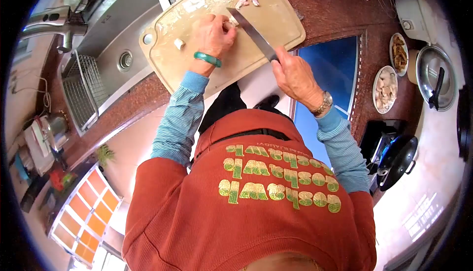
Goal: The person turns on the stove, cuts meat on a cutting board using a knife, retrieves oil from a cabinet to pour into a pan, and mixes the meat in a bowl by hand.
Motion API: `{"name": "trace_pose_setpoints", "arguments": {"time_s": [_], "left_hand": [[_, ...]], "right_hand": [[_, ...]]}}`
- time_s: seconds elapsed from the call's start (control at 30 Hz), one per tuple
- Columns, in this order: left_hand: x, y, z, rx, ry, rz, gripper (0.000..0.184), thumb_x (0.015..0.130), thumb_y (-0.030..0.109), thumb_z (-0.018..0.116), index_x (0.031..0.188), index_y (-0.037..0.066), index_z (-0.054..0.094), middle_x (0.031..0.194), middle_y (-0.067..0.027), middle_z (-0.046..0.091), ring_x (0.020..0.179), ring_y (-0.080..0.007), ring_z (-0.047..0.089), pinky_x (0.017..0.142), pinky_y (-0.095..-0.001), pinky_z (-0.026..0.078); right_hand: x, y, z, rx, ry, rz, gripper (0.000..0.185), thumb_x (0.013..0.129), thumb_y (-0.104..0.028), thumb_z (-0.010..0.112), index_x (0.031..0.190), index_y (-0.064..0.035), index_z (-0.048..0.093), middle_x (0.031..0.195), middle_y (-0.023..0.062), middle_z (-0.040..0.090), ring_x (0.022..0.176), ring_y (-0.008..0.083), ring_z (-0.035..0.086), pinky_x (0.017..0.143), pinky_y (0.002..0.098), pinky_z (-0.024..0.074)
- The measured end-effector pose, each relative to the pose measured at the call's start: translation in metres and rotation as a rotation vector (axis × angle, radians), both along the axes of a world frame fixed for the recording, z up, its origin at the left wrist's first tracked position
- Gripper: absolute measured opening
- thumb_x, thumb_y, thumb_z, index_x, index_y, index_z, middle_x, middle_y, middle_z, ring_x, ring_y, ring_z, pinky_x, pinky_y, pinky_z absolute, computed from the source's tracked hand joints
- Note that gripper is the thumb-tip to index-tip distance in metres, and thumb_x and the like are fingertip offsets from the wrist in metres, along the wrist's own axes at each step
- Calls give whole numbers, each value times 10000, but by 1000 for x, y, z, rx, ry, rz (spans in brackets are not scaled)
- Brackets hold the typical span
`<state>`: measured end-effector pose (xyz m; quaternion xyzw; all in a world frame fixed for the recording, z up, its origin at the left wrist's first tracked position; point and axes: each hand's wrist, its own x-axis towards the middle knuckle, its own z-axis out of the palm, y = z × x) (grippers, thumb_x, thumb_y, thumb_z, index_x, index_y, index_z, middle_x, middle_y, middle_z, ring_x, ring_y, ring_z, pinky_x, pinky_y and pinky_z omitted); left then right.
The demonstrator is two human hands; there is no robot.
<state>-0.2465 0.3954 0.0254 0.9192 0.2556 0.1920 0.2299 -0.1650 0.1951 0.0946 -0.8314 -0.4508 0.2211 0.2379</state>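
Note:
My left hand, with a green bangle at the wrist, is closed with its fingertips on a small pale garlic clove on the beige cutting board. My right hand grips the handle of a kitchen knife. The blade slants across the board, its tip beside my left fingers. Purple-white garlic pieces lie beyond the blade tip. Left of my left hand sits another pale piece. Wet, translucent scraps are spread over the far left part of the board.
A steel sink with a faucet and wire rack is on the left. To the right stand a plate of pale pieces, a plate of brown food, a lidded pot and a black wok.

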Motion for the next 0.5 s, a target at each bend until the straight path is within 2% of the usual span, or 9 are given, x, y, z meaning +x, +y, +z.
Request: {"name": "trace_pose_setpoints", "arguments": {"time_s": [0.1, 0.17, 0.3, 0.5], "left_hand": [[3, 1, -8, 35, -40, 0, 195, 687, 216, 628, 824, 78, 618, 729, -95, 555, 723, -285, 541, 671, -376, 429], [4, 1, -11, 12, -63, 21, 207, 613, 181, 645, 783, 73, 599, 741, -104, 539, 746, -291, 524, 660, -385, 419], [4, 2, -8, 23, -39, -22, 222, 602, 168, 649, 786, 69, 574, 778, -105, 529, 785, -294, 516, 660, -388, 421], [2, 7, -3, 13, 29, -120, 197, 604, 145, 644, 749, 71, 535, 779, -108, 518, 790, -301, 513, 647, -388, 433]], "right_hand": [[-4, 4, -1, -16, -55, 57, 147, 792, -96, 482, 887, -11, 408, 604, 214, 544, 601, 412, 545, 529, 496, 423], [-7, 8, 2, -93, -111, 73, 140, 771, -72, 484, 865, 2, 412, 602, 213, 551, 588, 397, 561, 511, 479, 433], [-20, 22, 4, -177, -202, 67, 112, 758, -59, 480, 829, 10, 428, 609, 209, 562, 584, 380, 577, 503, 466, 443], [-9, 81, -19, -27, -298, 40, 69, 761, -45, 451, 802, 11, 456, 620, 214, 568, 593, 378, 585, 508, 458, 456]]}}
